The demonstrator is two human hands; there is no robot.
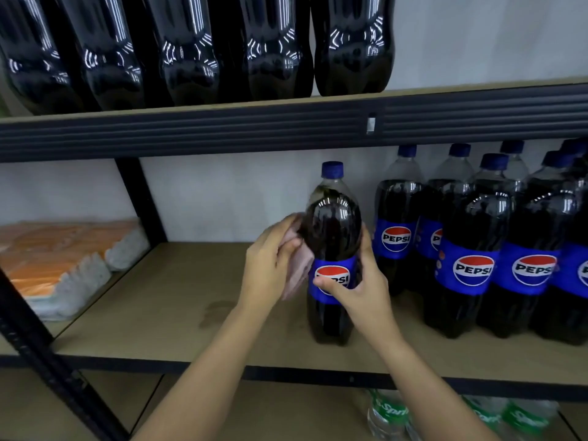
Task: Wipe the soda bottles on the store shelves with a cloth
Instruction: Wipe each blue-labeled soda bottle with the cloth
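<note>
We see 1 Pepsi bottle (332, 249) standing upright on the middle shelf (178, 313), a matte tan board edged in black metal, apart from the row of Pepsi bottles (477, 249) to its right. It is glossy dark plastic, rounded at the shoulder, with a blue cap and blue label. The right hand (359, 284) grips it at the label, thumb across the logo. The left hand (273, 265) presses a soft pale pink cloth (299, 265) (folded, limp at its lower end) against the bottle's left side, fingers curled round the cloth. Larger dark bottles (191, 49) line the upper shelf (286, 122); green Sprite bottles (388, 415) stand below.
</note>
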